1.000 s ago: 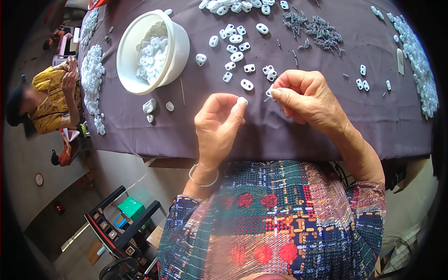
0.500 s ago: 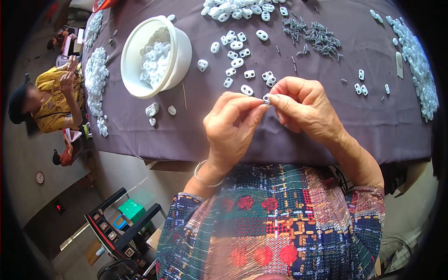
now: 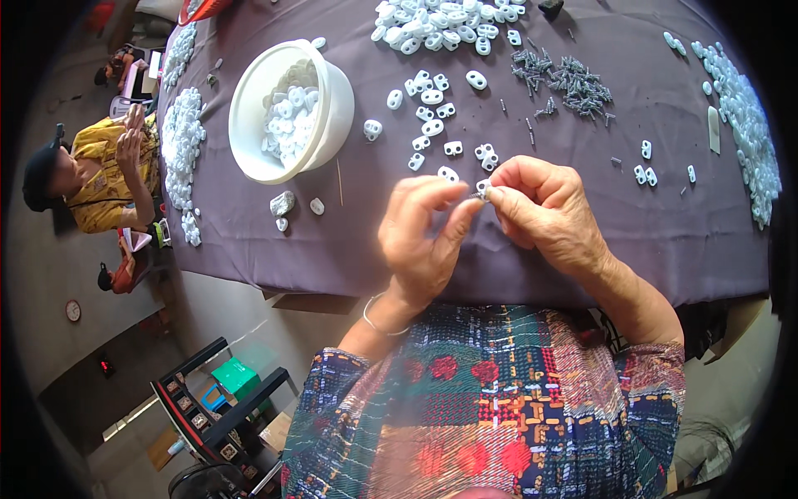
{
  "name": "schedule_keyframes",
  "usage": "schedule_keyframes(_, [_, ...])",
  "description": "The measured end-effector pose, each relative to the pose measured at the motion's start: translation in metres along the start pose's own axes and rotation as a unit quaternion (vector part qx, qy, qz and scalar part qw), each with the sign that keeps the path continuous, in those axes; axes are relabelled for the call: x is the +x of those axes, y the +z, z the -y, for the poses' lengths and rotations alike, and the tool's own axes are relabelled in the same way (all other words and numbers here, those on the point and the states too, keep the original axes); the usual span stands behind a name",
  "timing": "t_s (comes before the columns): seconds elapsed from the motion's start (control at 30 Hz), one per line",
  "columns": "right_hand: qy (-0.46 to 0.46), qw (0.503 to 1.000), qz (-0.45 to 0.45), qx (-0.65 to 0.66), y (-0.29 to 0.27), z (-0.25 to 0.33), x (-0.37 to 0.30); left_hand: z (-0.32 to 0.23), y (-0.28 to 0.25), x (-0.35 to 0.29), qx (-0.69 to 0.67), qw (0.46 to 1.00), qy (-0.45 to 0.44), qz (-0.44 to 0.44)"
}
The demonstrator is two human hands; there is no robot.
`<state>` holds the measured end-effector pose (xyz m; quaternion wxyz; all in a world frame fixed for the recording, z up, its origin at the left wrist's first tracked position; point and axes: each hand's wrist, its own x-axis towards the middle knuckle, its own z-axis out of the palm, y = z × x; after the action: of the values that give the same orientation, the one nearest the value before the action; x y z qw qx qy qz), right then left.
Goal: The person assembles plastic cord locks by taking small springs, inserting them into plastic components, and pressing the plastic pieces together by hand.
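Both hands meet above the near edge of the purple cloth-covered table (image 3: pixel 274 241). Our left hand (image 3: pixel 420 241) and right hand (image 3: pixel 544 208) pinch one small white plastic clip (image 3: pixel 482 189) between thumb and fingertips, held up close for fine alignment. A thin metal pin may sit at the joint; too small to confirm. Supplies lie within reach: round white plastic bowl (image 3: pixel 287 108) of clips to the left, loose white clips (image 3: pixel 428 116) ahead, grey metal pins (image 3: pixel 569 83) beyond. No labels legible.
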<state>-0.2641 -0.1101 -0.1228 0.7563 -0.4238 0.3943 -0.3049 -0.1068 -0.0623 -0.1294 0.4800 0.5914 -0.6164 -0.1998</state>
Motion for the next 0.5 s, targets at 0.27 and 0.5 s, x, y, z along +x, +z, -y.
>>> schedule_keyframes(0.27, [0.008, 1.000, 0.018, -0.020, -0.001, 0.004, 0.001, 0.005, -0.019, 0.009, 0.036, 0.995, 0.019, 0.092])
schedule_keyframes(0.5, [0.033, 0.999, 0.013, -0.023, -0.002, 0.006, 0.000, 0.006, -0.016, 0.005, 0.055, 0.992, 0.044, 0.102])
